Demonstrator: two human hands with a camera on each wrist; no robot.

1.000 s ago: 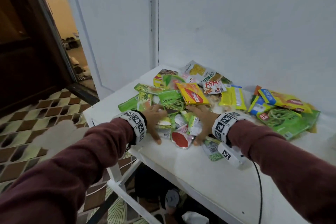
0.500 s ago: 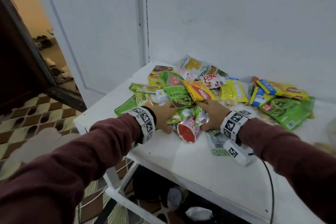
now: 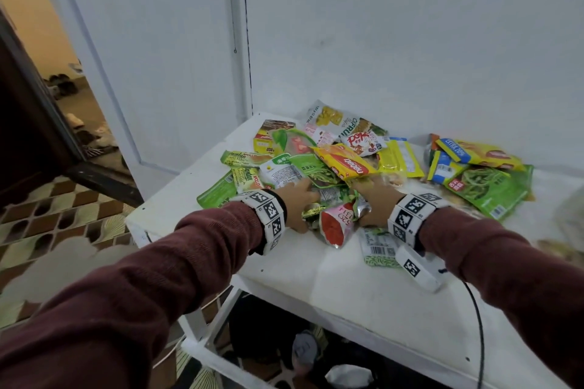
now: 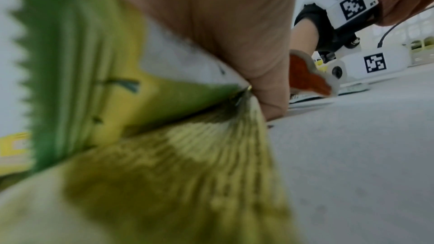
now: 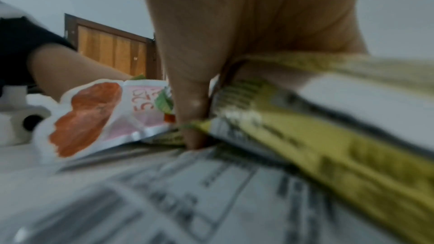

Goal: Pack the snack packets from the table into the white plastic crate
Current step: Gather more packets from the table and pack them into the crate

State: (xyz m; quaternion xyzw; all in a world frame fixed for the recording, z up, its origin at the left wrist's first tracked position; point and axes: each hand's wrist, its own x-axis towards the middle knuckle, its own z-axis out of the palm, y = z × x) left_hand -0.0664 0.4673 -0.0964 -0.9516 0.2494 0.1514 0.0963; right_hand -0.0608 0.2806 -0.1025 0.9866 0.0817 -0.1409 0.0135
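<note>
Both hands down on the white tabletop (image 3: pixel 373 287), set into the near edge of the snack packets (image 3: pixel 319 167) heaped toward the far left corner. Left hand (image 3: pixel 297 202) on the left side of the heap, fingers forward and lying over a green packet (image 3: pixel 319 172), thumb down at the tabletop beside a small yellow-green packet (image 3: pixel 311 210); in the left wrist view, thumb pressed against a blurred green and yellow wrapper (image 4: pixel 98 84), so gripping packets, exact finger lie not clear. Right hand (image 3: pixel 374 199) just to the right, fingers pushed under a yellow and red packet (image 3: pixel 346 163), thumb down by a crumpled pink and red packet (image 3: pixel 336 224) that sits between the two hands. In the right wrist view, thumb closed onto a yellow-edged wrapper (image 5: pixel 305 136) above a printed white packet back (image 5: pixel 164 201). Second cluster of packets (image 3: pixel 483 180), green, blue and yellow, near the far right edge, well apart from the hands. One green and white packet (image 3: pixel 377 249) flat under the right wrist. Marker bands on both wrists. White plastic crate not identifiable in any view.
</note>
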